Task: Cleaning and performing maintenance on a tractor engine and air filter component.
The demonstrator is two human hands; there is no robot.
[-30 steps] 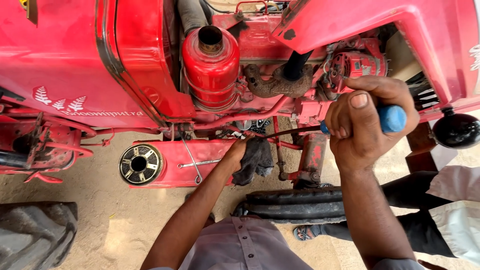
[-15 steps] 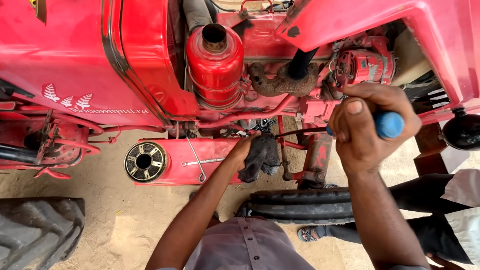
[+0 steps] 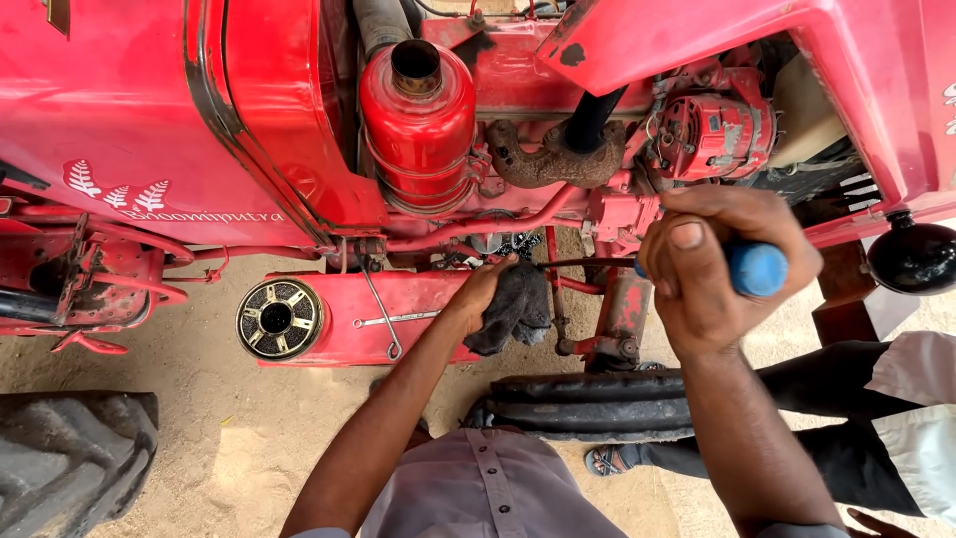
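Right hand [image 3: 712,264] is fisted tight around the blue plastic handle of a long screwdriver [image 3: 754,267]; its thin dark metal shaft runs left into the red tractor engine bay [image 3: 558,189], tip hidden among the pipes. Left hand [image 3: 483,289] sits just left of the shaft, fingers clamped on a dark grey crumpled rag [image 3: 513,309] pressed against the engine's underside. Far side, centre: red cylindrical metal canister [image 3: 418,130] standing upright, rusty cast manifold [image 3: 543,159] to its right, red alternator [image 3: 712,125] further right. Left, on sandy ground: round slotted metal filter cap [image 3: 279,319]. Near right: another person's dark-trousered leg and sandalled foot [image 3: 617,458] beside a black rubber tyre [image 3: 588,403].
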